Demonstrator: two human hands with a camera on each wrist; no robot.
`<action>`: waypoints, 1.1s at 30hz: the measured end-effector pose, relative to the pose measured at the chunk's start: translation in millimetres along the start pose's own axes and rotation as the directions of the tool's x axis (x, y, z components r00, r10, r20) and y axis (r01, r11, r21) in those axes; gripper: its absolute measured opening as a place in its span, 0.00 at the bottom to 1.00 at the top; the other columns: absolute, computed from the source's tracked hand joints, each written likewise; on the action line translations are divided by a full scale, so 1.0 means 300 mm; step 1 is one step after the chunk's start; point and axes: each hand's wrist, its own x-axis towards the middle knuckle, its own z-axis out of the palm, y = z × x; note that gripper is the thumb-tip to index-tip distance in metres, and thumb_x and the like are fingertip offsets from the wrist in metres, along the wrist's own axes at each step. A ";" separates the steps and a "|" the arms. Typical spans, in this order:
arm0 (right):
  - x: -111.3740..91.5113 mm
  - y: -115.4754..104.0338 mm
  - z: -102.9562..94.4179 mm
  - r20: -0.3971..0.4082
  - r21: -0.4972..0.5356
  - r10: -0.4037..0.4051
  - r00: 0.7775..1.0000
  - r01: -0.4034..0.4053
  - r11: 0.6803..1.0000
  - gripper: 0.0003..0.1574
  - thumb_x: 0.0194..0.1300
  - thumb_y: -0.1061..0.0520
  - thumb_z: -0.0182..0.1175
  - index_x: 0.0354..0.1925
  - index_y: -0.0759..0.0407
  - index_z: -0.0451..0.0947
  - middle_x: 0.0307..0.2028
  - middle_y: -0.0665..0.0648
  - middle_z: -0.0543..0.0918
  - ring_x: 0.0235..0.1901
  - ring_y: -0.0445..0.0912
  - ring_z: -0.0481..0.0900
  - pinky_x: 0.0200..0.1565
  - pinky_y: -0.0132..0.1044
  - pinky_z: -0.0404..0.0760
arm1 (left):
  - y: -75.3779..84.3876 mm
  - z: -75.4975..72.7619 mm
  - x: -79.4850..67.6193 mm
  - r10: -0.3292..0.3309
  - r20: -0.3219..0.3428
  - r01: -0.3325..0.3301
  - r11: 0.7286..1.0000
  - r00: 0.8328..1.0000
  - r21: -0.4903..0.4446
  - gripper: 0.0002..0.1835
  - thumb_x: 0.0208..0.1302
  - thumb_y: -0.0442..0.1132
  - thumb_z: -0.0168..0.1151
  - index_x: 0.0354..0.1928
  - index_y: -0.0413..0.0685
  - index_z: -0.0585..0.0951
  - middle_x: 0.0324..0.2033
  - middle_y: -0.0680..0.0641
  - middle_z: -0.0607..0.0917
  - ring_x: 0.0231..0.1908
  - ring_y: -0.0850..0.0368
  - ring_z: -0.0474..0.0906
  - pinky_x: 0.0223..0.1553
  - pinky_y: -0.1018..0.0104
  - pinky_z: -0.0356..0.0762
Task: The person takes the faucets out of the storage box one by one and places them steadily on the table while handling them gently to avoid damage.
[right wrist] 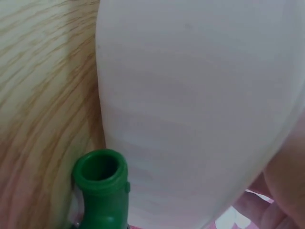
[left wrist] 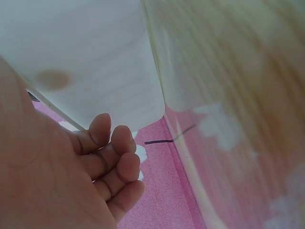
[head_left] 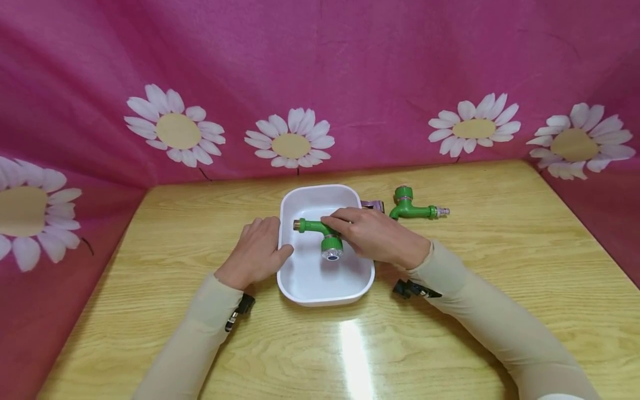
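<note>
A white plastic basin (head_left: 327,283) sits on the wooden table. My left hand (head_left: 257,250) grips its left rim, thumb over the inside and fingers along the outer wall; in the left wrist view those fingers (left wrist: 126,167) are bent beside the wall. My right hand (head_left: 377,236) reaches over the right rim and holds a green tap (head_left: 315,226) by its body, above the basin floor. The tap's brass-coloured threaded end points left, and its ribbed green knob with a clear end faces me. The right hand's fingertips show only partly in the right wrist view.
A second green tap (head_left: 412,211) lies right of the basin, its green open end (right wrist: 102,186) near the basin wall in the right wrist view. A purple and black item (head_left: 372,205) lies between them. A pink flowered cloth (head_left: 375,83) hangs behind the table (head_left: 280,350).
</note>
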 end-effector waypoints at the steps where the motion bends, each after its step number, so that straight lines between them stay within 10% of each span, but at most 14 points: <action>1: 0.000 0.000 0.000 0.002 -0.003 -0.003 1.000 0.003 1.000 0.28 0.67 0.68 0.64 0.64 0.59 0.79 0.55 0.57 0.87 0.55 0.49 0.86 0.54 0.43 0.86 | 0.000 -0.001 0.000 0.000 0.001 0.000 1.000 1.000 -0.001 0.20 0.67 0.51 0.53 0.49 0.41 0.71 0.35 0.46 0.74 0.41 0.48 0.65 0.45 0.59 0.59; 33: -0.004 -0.003 -0.031 0.011 -0.011 0.011 1.000 -0.011 1.000 0.27 0.67 0.70 0.61 0.63 0.60 0.81 0.53 0.57 0.86 0.52 0.50 0.87 0.52 0.43 0.87 | 0.001 0.000 -0.001 0.009 -0.020 -0.009 1.000 1.000 -0.012 0.16 0.65 0.49 0.55 0.42 0.43 0.71 0.33 0.47 0.73 0.40 0.48 0.67 0.44 0.59 0.60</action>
